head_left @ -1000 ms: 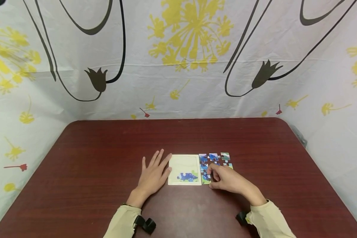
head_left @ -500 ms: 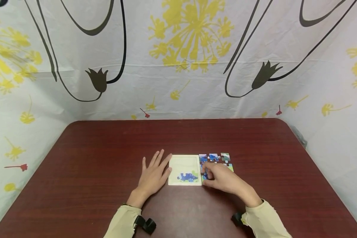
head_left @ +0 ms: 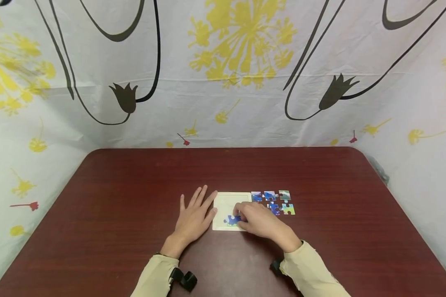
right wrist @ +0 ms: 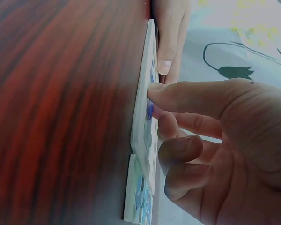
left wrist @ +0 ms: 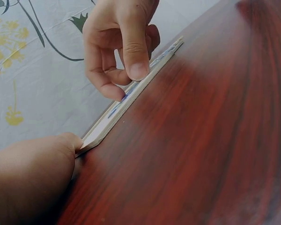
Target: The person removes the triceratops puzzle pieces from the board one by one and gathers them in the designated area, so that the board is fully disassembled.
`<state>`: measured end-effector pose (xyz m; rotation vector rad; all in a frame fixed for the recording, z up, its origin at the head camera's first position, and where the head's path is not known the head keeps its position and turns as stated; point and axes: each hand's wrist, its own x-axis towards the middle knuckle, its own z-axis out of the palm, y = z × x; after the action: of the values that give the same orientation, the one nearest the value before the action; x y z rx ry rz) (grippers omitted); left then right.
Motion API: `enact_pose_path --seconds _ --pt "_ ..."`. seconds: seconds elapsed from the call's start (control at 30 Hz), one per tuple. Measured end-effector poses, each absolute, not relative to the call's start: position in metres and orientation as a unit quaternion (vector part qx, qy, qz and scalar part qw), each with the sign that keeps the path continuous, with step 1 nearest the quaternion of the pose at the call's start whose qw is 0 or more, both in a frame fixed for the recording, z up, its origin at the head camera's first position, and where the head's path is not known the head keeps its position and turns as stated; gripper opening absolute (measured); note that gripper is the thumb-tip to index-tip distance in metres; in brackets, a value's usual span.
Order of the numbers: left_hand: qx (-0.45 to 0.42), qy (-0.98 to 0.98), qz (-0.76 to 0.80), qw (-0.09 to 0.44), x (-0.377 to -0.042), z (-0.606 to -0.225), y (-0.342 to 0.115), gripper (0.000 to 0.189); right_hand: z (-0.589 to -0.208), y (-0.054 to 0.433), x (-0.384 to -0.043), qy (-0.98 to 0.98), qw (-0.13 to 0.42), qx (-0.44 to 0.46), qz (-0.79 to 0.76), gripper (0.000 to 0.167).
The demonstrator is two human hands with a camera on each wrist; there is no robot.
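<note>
A pale square puzzle tray (head_left: 226, 202) lies flat on the table, with joined blue and green pieces (head_left: 231, 220) along its lower part. My left hand (head_left: 191, 220) rests flat to its left, fingers spread and the thumb touching the rim. Over the tray's lower right, my right hand (head_left: 260, 220) bends its thumb and fingers around a puzzle piece, mostly hidden beneath them. A blue-purple bit of a piece (left wrist: 124, 97) shows at a fingertip in the left wrist view. The right thumb (right wrist: 161, 93) lies at the tray's edge in the right wrist view.
Several loose puzzle pieces (head_left: 270, 196) lie against the tray's right side and beyond it, some hidden by the right hand. The dark red table (head_left: 152, 173) ends at a patterned white cloth (head_left: 223, 99).
My right hand has moved left from the loose pieces onto the tray, fingers bent throughout. The left hand stays where it was beside the tray.
</note>
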<state>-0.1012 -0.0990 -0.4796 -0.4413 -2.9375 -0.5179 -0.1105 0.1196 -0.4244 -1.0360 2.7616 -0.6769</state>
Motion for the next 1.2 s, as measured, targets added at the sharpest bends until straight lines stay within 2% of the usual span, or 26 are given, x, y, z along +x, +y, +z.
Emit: enact_pose_path --seconds 0.27,0.77,1.2 --pt "-0.146 -0.972 -0.171 0.067 -0.1011 -0.4774 -0.0977 0.051 -0.4262 0.1215 -0.1131 0.902 0.086 -0.345 -0.245 0.012" --pt "-0.147 -0.973 -0.164 0.063 -0.101 -0.4792 -0.0975 0.051 -0.4257 0.1188 -0.1066 0.908 0.049 -0.348 -0.23 0.021" --pt "-0.145 -0.972 -0.171 0.068 -0.1013 -0.4794 -0.0977 0.051 -0.4221 0.1177 -0.111 0.907 0.055 -0.348 -0.23 0.023"
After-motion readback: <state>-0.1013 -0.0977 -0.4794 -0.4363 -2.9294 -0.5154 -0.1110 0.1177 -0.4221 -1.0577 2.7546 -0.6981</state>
